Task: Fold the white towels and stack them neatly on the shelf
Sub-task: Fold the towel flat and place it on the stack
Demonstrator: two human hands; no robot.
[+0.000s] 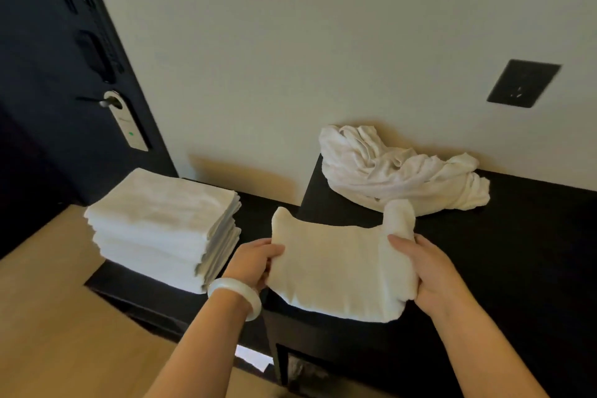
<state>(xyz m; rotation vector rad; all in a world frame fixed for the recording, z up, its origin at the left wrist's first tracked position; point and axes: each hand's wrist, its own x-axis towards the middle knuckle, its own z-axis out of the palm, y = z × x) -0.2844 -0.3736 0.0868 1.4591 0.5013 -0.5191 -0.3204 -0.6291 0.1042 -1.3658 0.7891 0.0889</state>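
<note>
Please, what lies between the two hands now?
In the head view, a folded white towel lies between them; the left hand and the right hand each grip one side of it.

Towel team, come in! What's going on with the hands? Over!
Left hand and right hand both grip the folded towel. Stack sits to the left. Crumpled pile behind, not yet folded. Nothing in the way.
</note>
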